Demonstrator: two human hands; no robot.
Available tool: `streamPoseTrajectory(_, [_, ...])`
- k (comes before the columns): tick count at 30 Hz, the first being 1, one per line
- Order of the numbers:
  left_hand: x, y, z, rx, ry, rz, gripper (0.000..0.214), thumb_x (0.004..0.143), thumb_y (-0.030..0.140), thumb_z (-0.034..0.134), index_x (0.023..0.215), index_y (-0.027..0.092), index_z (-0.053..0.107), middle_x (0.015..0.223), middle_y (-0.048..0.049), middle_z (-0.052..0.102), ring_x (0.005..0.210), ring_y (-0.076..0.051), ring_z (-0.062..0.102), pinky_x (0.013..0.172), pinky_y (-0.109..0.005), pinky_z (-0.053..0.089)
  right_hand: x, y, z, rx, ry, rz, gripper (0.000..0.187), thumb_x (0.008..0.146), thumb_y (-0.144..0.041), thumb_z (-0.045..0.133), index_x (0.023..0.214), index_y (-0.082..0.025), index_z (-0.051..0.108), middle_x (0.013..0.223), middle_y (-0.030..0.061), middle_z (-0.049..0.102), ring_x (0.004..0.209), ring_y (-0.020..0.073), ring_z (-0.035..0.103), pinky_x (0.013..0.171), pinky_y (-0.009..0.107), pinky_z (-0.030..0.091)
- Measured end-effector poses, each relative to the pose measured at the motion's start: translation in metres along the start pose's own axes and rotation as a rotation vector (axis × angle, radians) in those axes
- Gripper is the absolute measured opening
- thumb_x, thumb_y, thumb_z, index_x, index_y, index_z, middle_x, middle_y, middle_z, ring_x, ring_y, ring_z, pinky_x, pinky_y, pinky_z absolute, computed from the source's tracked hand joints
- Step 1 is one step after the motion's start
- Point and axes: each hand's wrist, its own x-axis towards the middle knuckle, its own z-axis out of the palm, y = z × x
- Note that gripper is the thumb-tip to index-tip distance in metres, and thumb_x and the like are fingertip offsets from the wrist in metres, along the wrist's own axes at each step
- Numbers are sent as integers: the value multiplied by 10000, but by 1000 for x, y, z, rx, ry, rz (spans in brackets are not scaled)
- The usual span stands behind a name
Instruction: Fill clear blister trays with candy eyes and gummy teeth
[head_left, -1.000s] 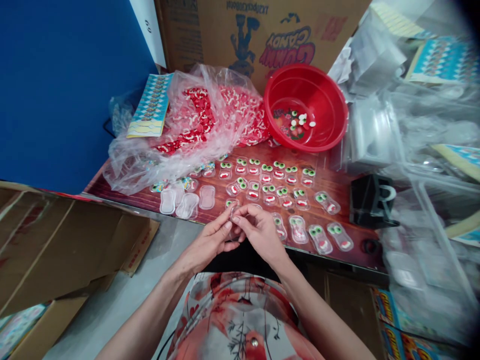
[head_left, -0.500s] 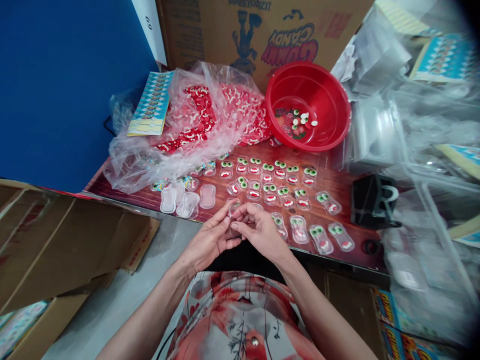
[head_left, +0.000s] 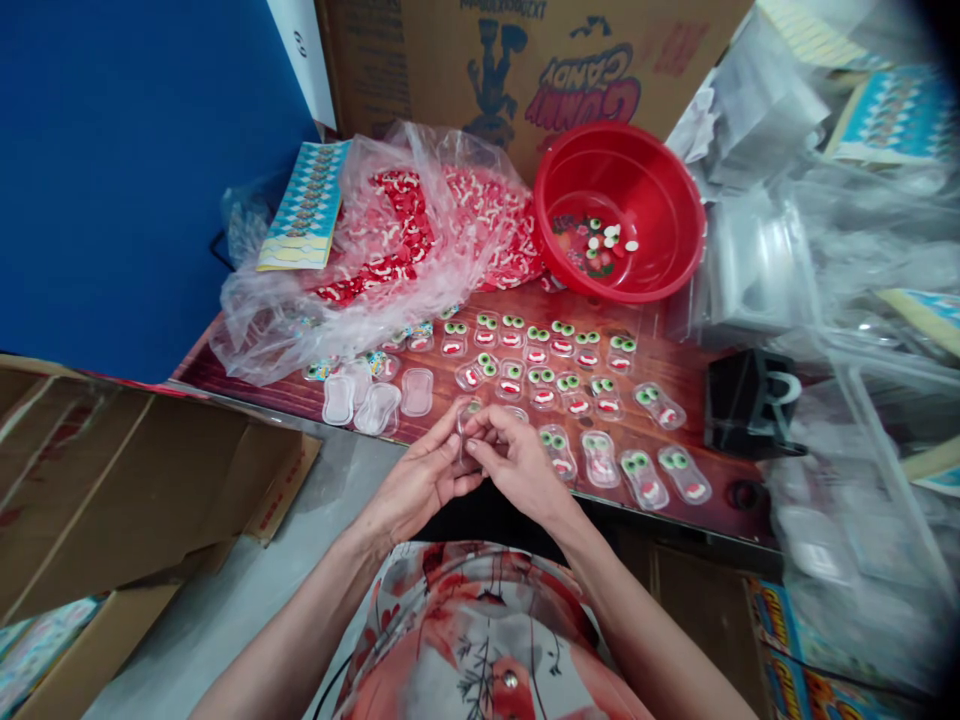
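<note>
My left hand (head_left: 418,482) and my right hand (head_left: 519,462) meet at the near edge of the table, fingers pinched together on one small clear plastic candy case (head_left: 468,432). Its contents are hidden by my fingers. Just beyond lie rows of filled cases (head_left: 541,375) holding green eye and red mouth gummies. To the left of my hands sit three empty clear cases (head_left: 377,404).
A red bowl (head_left: 654,195) with a few gummies stands at the back. A clear bag of red-and-white gummies (head_left: 405,230) lies back left beside a printed card (head_left: 304,208). A black device (head_left: 746,403) sits right, clear packaging (head_left: 840,300) beyond. Cardboard boxes (head_left: 120,490) are left.
My fingers have shifted slightly around the clear case; both hands stay together in the same spot. Nothing else on the table has moved.
</note>
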Motion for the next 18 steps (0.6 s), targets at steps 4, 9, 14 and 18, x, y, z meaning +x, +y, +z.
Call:
streamPoseTrajectory(4, [1, 0, 0, 3, 12, 1, 585, 920, 184, 630, 1459, 353, 479, 1381, -65, 611, 1019, -150, 678, 878, -305, 558, 1, -4, -2, 70, -37, 61, 116, 795, -261, 668, 867, -209, 596, 826, -14, 595, 711, 127, 548, 665, 266, 473])
streamPoseTrajectory(9, [2, 0, 1, -14, 13, 6, 592, 927, 181, 612, 1477, 335, 458, 1323, -78, 640, 982, -142, 682, 868, -308, 566, 2, -6, -1, 89, -18, 69, 117, 762, -238, 668, 841, -211, 587, 815, -18, 587, 729, 131, 551, 669, 268, 469])
streamPoseTrajectory(14, [2, 1, 1, -5, -3, -3, 609, 927, 193, 614, 1487, 357, 436, 1292, -64, 654, 930, -121, 684, 845, -282, 565, 4, -6, -2, 119, -32, 82, 109, 745, -235, 657, 818, -214, 578, 782, -26, 580, 690, 124, 527, 640, 261, 462])
streamPoseTrajectory(18, [2, 1, 0, -13, 7, -9, 581, 934, 182, 598, 1473, 346, 459, 1275, -62, 663, 911, -118, 683, 828, -275, 565, 4, -5, -2, 96, -28, 74, 98, 750, -219, 644, 828, -213, 586, 793, -24, 584, 692, 122, 531, 647, 261, 465])
